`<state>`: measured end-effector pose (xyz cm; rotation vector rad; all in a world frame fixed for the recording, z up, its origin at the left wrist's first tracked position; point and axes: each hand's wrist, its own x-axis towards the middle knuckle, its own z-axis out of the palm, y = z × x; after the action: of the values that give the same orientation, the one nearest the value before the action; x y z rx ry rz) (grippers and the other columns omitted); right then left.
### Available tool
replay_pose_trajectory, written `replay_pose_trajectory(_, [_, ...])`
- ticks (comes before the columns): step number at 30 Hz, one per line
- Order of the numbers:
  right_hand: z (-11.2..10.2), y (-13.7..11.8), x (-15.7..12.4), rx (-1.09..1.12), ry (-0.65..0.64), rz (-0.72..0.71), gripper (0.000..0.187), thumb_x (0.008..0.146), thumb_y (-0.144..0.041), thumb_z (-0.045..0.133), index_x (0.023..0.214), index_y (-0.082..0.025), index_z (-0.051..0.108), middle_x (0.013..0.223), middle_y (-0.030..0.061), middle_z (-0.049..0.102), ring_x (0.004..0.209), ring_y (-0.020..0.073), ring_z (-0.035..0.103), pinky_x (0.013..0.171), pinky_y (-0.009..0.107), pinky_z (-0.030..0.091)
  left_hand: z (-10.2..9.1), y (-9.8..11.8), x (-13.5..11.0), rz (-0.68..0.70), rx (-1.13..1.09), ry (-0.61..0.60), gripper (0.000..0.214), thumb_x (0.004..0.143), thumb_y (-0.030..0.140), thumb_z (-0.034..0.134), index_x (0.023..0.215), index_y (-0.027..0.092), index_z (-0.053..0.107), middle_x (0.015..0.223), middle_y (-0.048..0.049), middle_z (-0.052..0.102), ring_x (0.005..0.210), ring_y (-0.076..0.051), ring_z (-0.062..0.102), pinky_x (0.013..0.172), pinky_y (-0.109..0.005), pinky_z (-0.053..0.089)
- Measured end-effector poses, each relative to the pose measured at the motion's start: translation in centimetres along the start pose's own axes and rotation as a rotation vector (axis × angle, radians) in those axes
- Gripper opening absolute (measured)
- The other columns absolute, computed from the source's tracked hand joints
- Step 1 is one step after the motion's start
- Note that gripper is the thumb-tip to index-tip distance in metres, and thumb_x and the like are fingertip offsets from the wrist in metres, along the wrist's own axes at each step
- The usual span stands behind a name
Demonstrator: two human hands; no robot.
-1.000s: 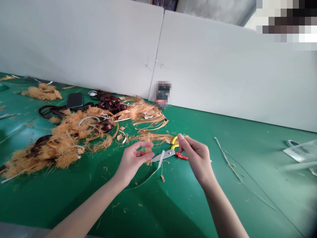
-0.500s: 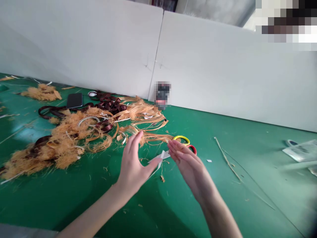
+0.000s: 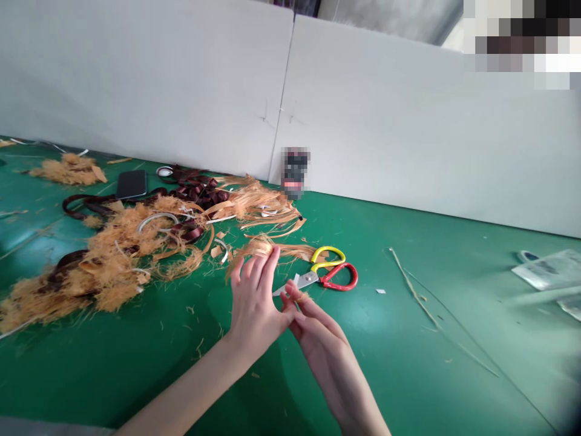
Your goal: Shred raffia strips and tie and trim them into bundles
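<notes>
My left hand (image 3: 254, 300) is raised edge-on above the green table (image 3: 385, 363), fingers stretched upward and close together, holding nothing. My right hand (image 3: 318, 333) lies just to its right, fingers stretched out, their tips touching my left thumb. A tiny wisp of orange fibre (image 3: 303, 297) clings to my right fingertips. Just beyond both hands, scissors (image 3: 329, 272) with one yellow and one red handle lie flat on the table. A tuft of orange fibre strips (image 3: 263, 245) lies right behind my left fingertips.
A big heap of frayed orange fibre (image 3: 118, 254) mixed with dark brown ribbon (image 3: 195, 191) covers the table's left side. A dark phone (image 3: 131, 183) lies behind it. White partition boards (image 3: 385, 121) wall the back. A long thin strand (image 3: 415, 287) and a plastic bag (image 3: 549, 272) lie at the right.
Both hands let go of the small fibre piece they pinched, opened, and drew closer to me until they touch. The scissors now lie uncovered on the table.
</notes>
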<state>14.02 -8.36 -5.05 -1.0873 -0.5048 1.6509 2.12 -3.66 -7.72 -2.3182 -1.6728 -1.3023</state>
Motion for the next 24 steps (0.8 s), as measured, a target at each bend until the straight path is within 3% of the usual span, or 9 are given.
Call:
replay_pose_trajectory(5, [-0.8,-0.1,-0.8,-0.098,0.058,-0.010,0.033,0.072,-0.034,0.076,0.104,-0.027,0.075,0.130,0.0036,0.063,0.135,0.0266,0.043,0.115,0.043,0.031,-0.5,0.3,-0.1,0.049,0.018,0.016,0.077,0.075,0.026,0.061,0.144,0.016,0.028,0.123,-0.0151,0.060,0.113,-0.029,0.055,0.109,-0.051,0.027])
replay_pose_trajectory(10, [-1.4,1.9,-1.0,-0.451,-0.049,-0.276,0.041,0.086,-0.034,0.064,0.127,-0.037,0.059,0.147,-0.0037,0.044,0.143,0.0222,0.029,0.120,0.044,0.018,-0.8,-0.6,0.4,0.108,0.034,0.081,0.080,0.078,0.036,0.064,0.146,0.014,0.028,0.121,-0.0161,0.062,0.110,-0.029,0.058,0.108,-0.048,0.029])
replay_pose_trajectory(13, [-1.5,2.6,-1.4,-0.529,-0.063,-0.357,0.042,0.091,-0.034,0.056,0.133,-0.039,0.052,0.150,-0.0046,0.041,0.143,0.0214,0.028,0.120,0.045,0.018,-0.9,-1.1,0.1,0.192,0.051,0.132,0.086,0.077,0.038,0.066,0.149,0.016,0.024,0.117,-0.0146,0.064,0.103,-0.028,0.061,0.107,-0.048,0.030])
replay_pose_trajectory(16, [-1.4,2.0,-1.5,-0.522,-0.074,-0.337,0.039,0.092,-0.032,0.055,0.130,-0.038,0.056,0.150,-0.0043,0.040,0.144,0.0214,0.026,0.120,0.044,0.017,-1.0,-0.6,-1.0,0.196,0.037,0.169,0.089,0.078,0.038,0.067,0.151,0.017,0.020,0.117,-0.0142,0.065,0.104,-0.030,0.059,0.106,-0.048,0.031])
replay_pose_trajectory(20, [-0.5,1.1,-1.0,-0.358,-0.066,-0.357,0.042,0.087,-0.025,0.060,0.127,-0.039,0.059,0.154,-0.0076,0.032,0.146,0.0214,0.017,0.120,0.045,0.012,-0.8,0.8,-1.8,0.091,-0.032,0.191,0.086,0.081,0.037,0.063,0.151,0.017,0.018,0.123,-0.0161,0.061,0.107,-0.031,0.057,0.104,-0.048,0.032])
replay_pose_trajectory(24, [0.3,1.9,-0.4,-0.229,-0.097,-0.321,0.041,0.082,-0.023,0.064,0.120,-0.038,0.065,0.153,-0.0070,0.035,0.146,0.0234,0.020,0.118,0.045,0.021,-0.4,0.8,-1.3,0.032,-0.030,0.205,0.079,0.083,0.030,0.061,0.150,0.018,0.021,0.121,-0.0153,0.060,0.107,-0.029,0.055,0.103,-0.047,0.033])
